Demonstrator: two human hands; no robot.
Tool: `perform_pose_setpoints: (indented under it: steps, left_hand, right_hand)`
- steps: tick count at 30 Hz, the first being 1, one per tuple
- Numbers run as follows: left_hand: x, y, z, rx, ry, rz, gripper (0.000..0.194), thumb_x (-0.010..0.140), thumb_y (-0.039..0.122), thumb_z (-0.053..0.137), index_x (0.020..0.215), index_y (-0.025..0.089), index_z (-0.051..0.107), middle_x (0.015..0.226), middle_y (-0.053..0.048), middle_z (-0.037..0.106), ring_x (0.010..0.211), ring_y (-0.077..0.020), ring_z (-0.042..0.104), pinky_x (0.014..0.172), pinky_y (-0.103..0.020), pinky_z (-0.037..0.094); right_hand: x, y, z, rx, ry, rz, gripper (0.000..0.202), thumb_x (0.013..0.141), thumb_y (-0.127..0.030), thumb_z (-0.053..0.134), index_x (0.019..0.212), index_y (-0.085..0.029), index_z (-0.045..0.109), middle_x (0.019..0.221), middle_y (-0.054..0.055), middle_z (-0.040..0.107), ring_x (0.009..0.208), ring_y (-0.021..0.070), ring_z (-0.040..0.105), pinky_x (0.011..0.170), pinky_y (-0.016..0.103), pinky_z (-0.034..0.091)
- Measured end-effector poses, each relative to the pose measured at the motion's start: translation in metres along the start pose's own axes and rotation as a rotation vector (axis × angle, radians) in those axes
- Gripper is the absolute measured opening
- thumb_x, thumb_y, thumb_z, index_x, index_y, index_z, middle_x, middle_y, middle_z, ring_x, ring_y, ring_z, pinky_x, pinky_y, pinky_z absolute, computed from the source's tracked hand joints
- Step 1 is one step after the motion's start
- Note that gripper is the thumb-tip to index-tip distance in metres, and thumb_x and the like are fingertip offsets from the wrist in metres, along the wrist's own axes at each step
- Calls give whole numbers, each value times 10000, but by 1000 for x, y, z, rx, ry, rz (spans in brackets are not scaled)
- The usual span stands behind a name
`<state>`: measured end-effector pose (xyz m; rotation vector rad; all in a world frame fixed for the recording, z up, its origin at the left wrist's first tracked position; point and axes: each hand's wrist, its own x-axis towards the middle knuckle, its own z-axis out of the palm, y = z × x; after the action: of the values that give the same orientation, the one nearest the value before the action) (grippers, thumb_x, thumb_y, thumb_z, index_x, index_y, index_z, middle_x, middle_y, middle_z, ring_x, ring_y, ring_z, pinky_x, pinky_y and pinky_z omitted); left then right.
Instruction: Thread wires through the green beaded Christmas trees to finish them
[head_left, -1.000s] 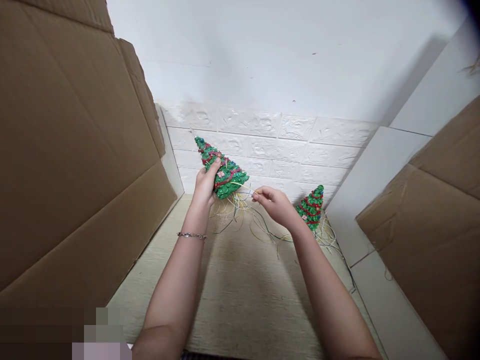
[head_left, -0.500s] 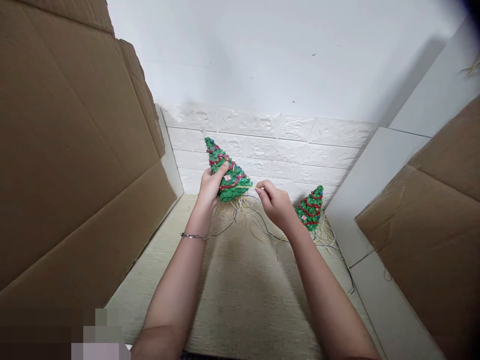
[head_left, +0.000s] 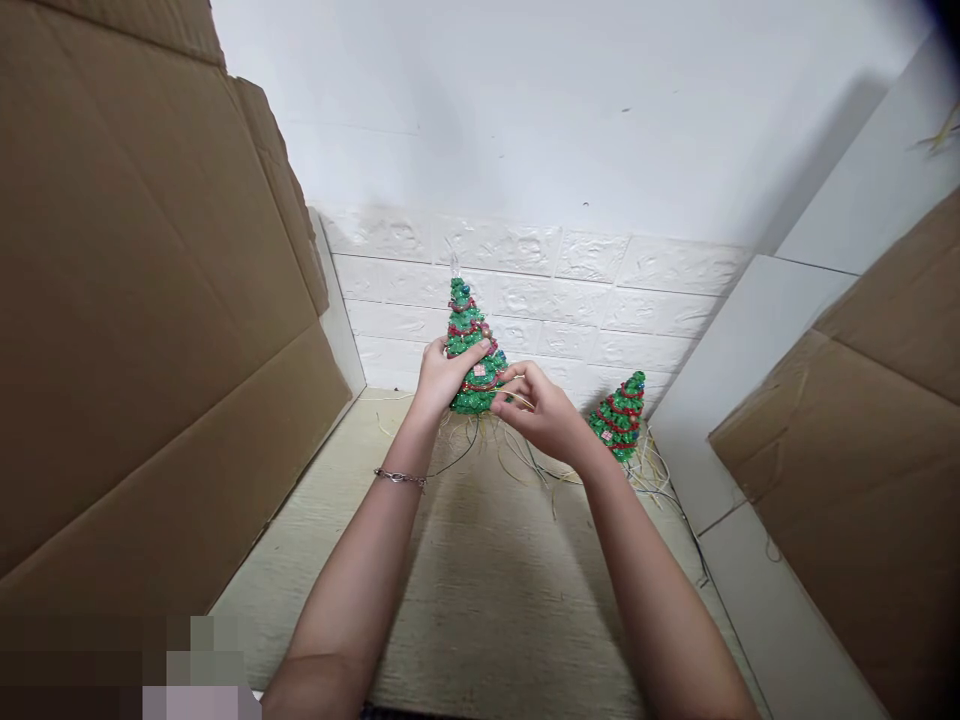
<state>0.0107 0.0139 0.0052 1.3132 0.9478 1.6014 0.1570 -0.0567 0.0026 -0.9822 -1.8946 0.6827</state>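
A small green Christmas tree (head_left: 466,318) with red garland, coloured beads and a little pink-and-white square stands nearly upright above the table. My left hand (head_left: 444,376) is closed around its left side, the thumb pressed across the front. At the tree's lower right edge, my right hand (head_left: 546,412) has its fingers curled around a thin pale yellow wire (head_left: 519,396). Its fingertips are close to the tree's base, and whether they touch it I cannot tell. Several loose wires (head_left: 517,455) in white, yellow and dark colours trail beneath the tree onto the tabletop.
A second, similar tree (head_left: 621,415) leans at the back right, with a tangle of wires (head_left: 656,475) beside it. Tall cardboard (head_left: 150,260) borders the left, more cardboard (head_left: 862,400) the right. Behind the table (head_left: 480,600) rises a white brick-patterned wall (head_left: 660,310).
My left hand has moved right and turned the tree more upright. The right-hand fingers have come against the tree's lower edge, and the wire, straight before, now bends.
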Motion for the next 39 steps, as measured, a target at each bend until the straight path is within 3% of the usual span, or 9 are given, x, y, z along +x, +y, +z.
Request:
perform_pose_setpoints:
  steps: [3, 8, 17, 22, 28, 32, 39]
  left_hand:
    - [-1, 1, -1, -25, -3, -14, 442, 544, 426, 766, 849, 132, 642, 837, -87, 681, 724, -193, 636, 674, -313, 500]
    - [-1, 3, -1, -29, 8, -12, 439, 538, 423, 768, 834, 125, 639, 817, -82, 679, 700, -183, 628, 660, -300, 492]
    - [0, -1, -2, -6, -1, -10, 422, 551, 434, 759, 826, 137, 640, 817, -75, 681, 718, -184, 629, 671, -294, 487]
    - [1, 0, -3, -7, 11, -16, 426, 531, 423, 773, 820, 140, 640, 817, -76, 685, 731, -194, 633, 692, -309, 492]
    - [0, 0, -4, 18, -2, 7, 410, 549, 435, 764, 813, 143, 648, 800, -79, 689, 726, -204, 636, 673, -313, 502]
    - [0, -1, -3, 17, -15, 16, 410, 556, 433, 763, 823, 140, 656, 836, -97, 692, 760, -215, 643, 693, -324, 508]
    - [-2, 2, 1, -41, -40, -9, 421, 545, 406, 773, 841, 132, 654, 859, -101, 695, 753, -207, 647, 713, -324, 508]
  right_hand:
    - [-3, -3, -10, 221, -86, 9, 259, 777, -366, 572, 955, -226, 446, 955, 33, 621, 741, 112, 569, 688, 273, 455]
    - [-2, -4, -9, 369, -89, -23, 364, 817, -540, 467, 953, -204, 495, 953, 61, 628, 806, 131, 587, 799, 331, 468]
    - [2, 5, 9, 301, 65, -37, 463, 711, -560, 609, 1012, -209, 586, 920, 51, 645, 785, 145, 597, 727, 303, 478]
    - [2, -1, 6, 272, 209, -29, 437, 741, -586, 546, 918, -194, 624, 841, 43, 656, 699, 136, 591, 699, 313, 483]
    - [5, -5, 3, 463, 346, 30, 375, 655, -548, 643, 702, -201, 510, 624, -16, 608, 462, 82, 484, 485, 245, 417]
    - [3, -3, 1, 316, 383, -4, 285, 669, -457, 672, 630, -193, 572, 521, -33, 536, 439, 82, 411, 445, 236, 344]
    - [6, 9, 9, -178, 290, -241, 84, 734, -282, 668, 677, -221, 682, 713, 12, 666, 634, 128, 548, 622, 268, 417]
